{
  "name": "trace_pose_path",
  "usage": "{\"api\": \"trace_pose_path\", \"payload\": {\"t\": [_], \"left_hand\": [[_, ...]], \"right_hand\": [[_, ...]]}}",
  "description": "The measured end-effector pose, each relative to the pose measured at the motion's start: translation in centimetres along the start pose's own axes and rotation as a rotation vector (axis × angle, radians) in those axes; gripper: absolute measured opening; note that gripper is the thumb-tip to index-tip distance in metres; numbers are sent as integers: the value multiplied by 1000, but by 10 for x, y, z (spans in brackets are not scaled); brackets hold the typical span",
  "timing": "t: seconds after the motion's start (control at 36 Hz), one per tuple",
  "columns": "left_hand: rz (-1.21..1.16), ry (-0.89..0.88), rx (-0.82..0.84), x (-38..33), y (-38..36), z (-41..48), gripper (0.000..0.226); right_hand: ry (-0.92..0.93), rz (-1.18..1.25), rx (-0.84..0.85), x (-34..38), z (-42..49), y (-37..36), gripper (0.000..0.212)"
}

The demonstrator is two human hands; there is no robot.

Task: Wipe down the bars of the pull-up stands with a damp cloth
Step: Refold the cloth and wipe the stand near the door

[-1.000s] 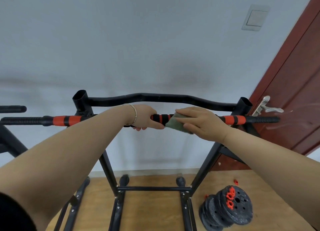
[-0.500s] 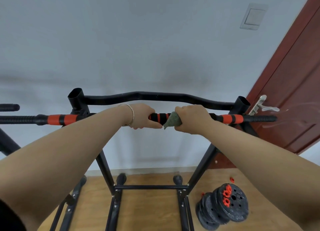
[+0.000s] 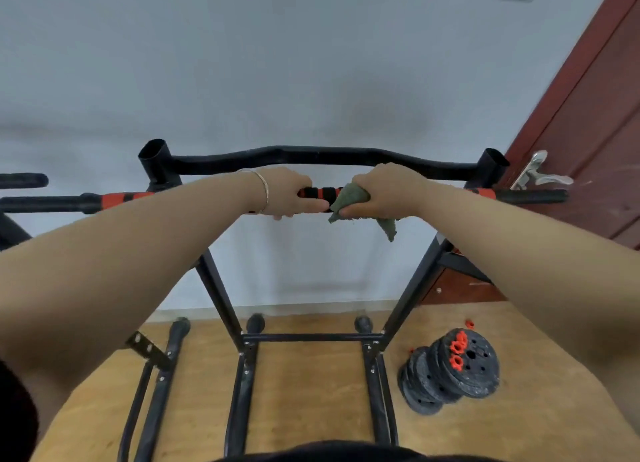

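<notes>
Forearms reach forward from the camera to the padded bar (image 3: pixel 317 194), black with orange bands. The left hand (image 3: pixel 289 193) has its grip closed bare around the bar, a thin bracelet (image 3: pixel 264 191) at the wrist. Just to its right, nearly touching, the right hand (image 3: pixel 382 191) has its grip closed on the green cloth (image 3: pixel 349 200), wrapped over the bar, one corner dangling below. Beyond both grips runs the curved black top bar (image 3: pixel 311 155). Below the right grip, weight plates (image 3: pixel 450 370) lie on the wooden floor (image 3: pixel 304 392).
</notes>
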State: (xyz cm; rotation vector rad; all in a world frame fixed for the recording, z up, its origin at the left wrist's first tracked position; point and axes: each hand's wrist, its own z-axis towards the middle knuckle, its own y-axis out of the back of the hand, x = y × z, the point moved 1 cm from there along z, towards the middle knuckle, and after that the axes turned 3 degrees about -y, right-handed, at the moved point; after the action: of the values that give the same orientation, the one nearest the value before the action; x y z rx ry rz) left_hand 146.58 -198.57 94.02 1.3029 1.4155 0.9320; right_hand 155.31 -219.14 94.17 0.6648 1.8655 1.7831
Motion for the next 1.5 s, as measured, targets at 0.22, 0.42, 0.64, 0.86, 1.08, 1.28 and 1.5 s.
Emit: {"api": "trace_pose_path", "payload": {"t": [0.22,0.42,0.64,0.86,1.08,1.28,1.5], "left_hand": [[-183,127,158,0,2,8,81],[48,105,34,-10,-2,3,72],[278,66,-173,-11,-15,-12,69],[-127,178,77,-29,4,-1,70],[119,113,-141,-32,-5,-3,33],[268,134,-295,-34,-16,-6,15],[-115,125,-12,-50,1,17,46]], "right_hand": [[-34,-298,-257,3,-7,-18,75],[-38,-330,-218,7,0,-18,47],[-298,170,7,10,13,-1,22],[-242,-138,-439,16,-22,-36,51],[-252,-181,-341,5,-16,-23,63],[-325,62,-137,1,-3,-1,45],[-299,-225,-552,5,-24,-40,46]]}}
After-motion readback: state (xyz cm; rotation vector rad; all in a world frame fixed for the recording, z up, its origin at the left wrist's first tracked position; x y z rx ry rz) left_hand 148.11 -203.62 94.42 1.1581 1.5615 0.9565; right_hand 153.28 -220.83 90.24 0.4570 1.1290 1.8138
